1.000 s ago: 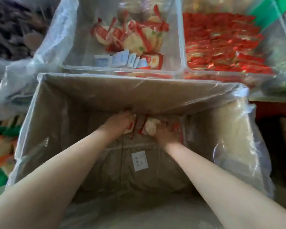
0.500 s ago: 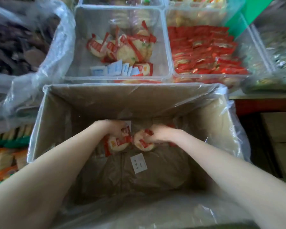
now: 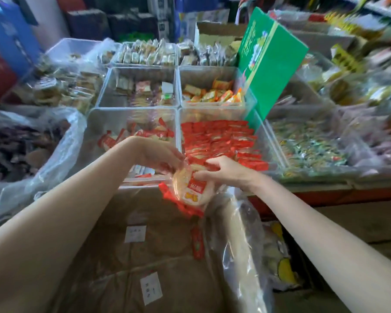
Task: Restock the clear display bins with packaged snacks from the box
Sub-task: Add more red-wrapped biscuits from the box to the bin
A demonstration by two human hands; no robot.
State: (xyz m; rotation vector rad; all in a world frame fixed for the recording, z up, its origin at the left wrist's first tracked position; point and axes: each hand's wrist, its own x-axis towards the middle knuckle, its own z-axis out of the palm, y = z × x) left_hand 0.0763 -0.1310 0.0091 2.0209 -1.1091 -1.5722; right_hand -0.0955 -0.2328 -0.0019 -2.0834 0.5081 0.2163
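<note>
Both hands hold a bunch of round cracker packets [image 3: 189, 192] in clear wrap with red ends, lifted above the far rim of the cardboard box [image 3: 131, 263]. My left hand [image 3: 160, 155] grips the bunch from above and my right hand [image 3: 219, 170] pinches it from the right. One red packet [image 3: 197, 242] hangs loose below the bunch, over the box. Straight ahead stands a clear bin [image 3: 95, 123] with a few of the same red-ended packets. Right of it, another clear bin [image 3: 273, 143] is packed with flat red packets.
The box has a clear plastic liner [image 3: 242, 245] draped over its right wall. Several more clear bins of wrapped snacks [image 3: 140, 89] fill the table behind. A green carton [image 3: 269, 64] leans over the right bins. A plastic bag of dark snacks [image 3: 20, 150] sits left.
Both hands have come up out of the box with a bunch of cracker packets, from its floor to above its far rim. The view has tilted up toward the bins.
</note>
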